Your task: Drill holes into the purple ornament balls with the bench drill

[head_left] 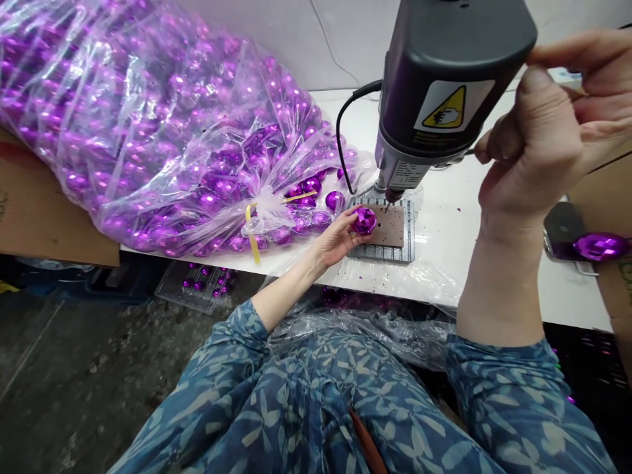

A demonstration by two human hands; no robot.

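Observation:
My left hand (340, 238) pinches a shiny purple faceted ball (365, 220) over the brown board (393, 228) on the drill press base (409, 253). The ball is just left of the thin drill bit (388, 206), and I cannot tell whether it touches the board. Beside the black motor housing of the drill press (459, 39), my right hand (538, 131) is raised with curled fingers. A thin metal feed lever (469, 152) runs from the machine into those fingers; its end is hidden by them.
A large clear bag (172, 131) of purple balls fills the left, with loose balls (334, 200) near its tied neck. A black cable (340, 125) loops beside the drill. At right lie a phone-like dark object (563, 227) and another purple ball (600, 246). Dark crumbs dot the table.

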